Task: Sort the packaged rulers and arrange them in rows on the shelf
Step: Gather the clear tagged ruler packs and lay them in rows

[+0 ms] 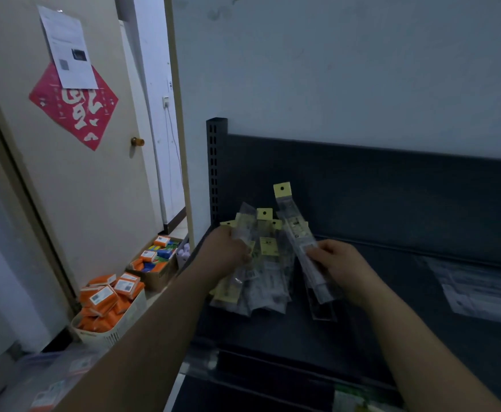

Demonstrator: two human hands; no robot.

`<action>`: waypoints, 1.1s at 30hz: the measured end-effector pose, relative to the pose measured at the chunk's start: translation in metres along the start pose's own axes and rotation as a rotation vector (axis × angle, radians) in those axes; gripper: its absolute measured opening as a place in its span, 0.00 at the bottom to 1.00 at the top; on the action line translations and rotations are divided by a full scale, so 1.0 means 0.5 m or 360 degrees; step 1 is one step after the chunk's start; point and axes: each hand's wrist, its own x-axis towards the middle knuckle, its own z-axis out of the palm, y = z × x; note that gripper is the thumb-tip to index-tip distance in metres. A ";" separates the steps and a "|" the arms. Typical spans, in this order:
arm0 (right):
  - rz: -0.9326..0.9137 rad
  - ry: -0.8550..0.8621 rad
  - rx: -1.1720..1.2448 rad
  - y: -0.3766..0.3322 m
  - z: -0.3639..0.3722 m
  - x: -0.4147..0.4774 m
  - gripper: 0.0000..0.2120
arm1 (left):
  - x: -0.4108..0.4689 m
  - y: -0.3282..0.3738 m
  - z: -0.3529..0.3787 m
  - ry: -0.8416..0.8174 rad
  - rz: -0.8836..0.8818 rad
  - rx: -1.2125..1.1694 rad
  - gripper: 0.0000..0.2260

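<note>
Packaged rulers (pixel 268 263) sit bunched in a loose fan in my left hand (pixel 228 251). My fingers are curled round the bundle near its middle. I hold it above the left end of the shelf (pixel 377 307), close to the slotted upright post (pixel 216 162). Most of the yellow hang tabs point up toward the back panel (pixel 392 185).

My right hand (pixel 341 263) pinches a single packet (pixel 295 230) by its lower half. That packet is apart from the fan, just beside its right side, and it tilts with its tab up and to the left.

I judge this as the sorting step: one ruler is separated from the bunch and not yet placed. None of the rulers I hold is set down in a row so far.

Toward the shelf's right end lie some pale flat packets (pixel 481 286). In this dim light I cannot tell whether they are rulers or an earlier row.

The next move calls for laying the single packet flat on the shelf, square to the front edge and with its tab toward the back panel, so others can line up beside it. My left hand must keep a firm hold meanwhile, because the slick sleeves could slide out of the fan.
</note>
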 end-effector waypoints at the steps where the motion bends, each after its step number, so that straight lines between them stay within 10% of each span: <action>1: 0.0023 0.0004 0.0082 0.003 -0.010 -0.003 0.08 | -0.003 0.010 0.012 -0.0040 0.0035 0.0037 0.12; 15: 0.0118 -0.0125 0.0583 0.036 -0.048 -0.007 0.06 | 0.003 0.030 0.099 -0.0045 0.0253 0.0557 0.10; 33: 0.0137 -0.0292 0.0737 0.019 0.000 0.001 0.08 | -0.028 0.044 0.119 -0.0218 -0.0243 -0.0871 0.06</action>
